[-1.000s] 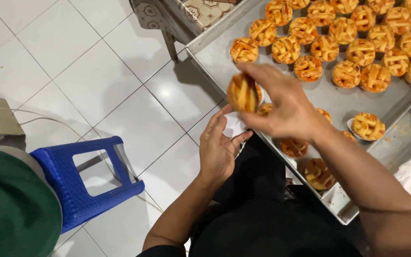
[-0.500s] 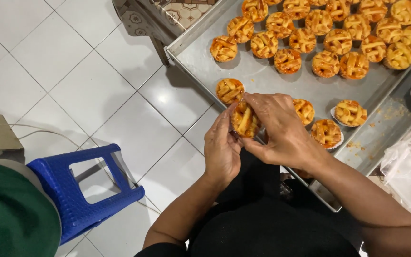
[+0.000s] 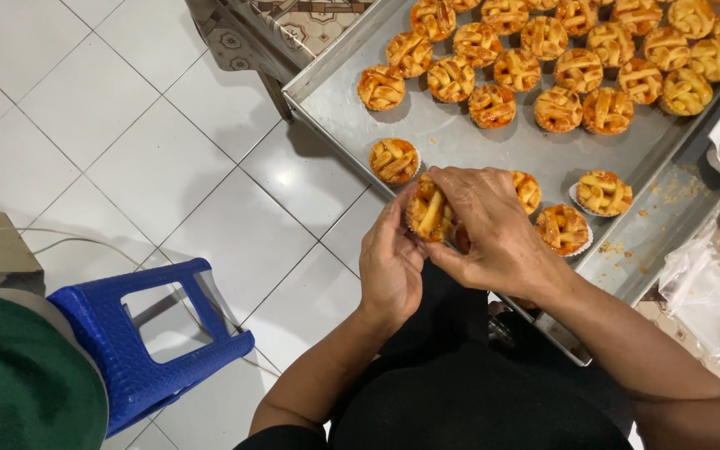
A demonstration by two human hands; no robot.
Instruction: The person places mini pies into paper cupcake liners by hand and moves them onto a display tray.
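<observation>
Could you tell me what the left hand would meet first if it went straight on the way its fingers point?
The left hand points up and right, at the small lattice tart both hands hold. Beyond that, probably the metal tray, though depth is unclear.

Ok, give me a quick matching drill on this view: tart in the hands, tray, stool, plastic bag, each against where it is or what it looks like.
Things:
1. held tart
2. tray
3. stool
4. plastic bag

Descriptions:
A. blue, on the tiled floor at lower left
B. clear, at the right edge
C. between left hand and right hand
D. silver metal, bearing rows of lattice tarts

Pairs: 1-C, 2-D, 3-A, 4-B
</observation>
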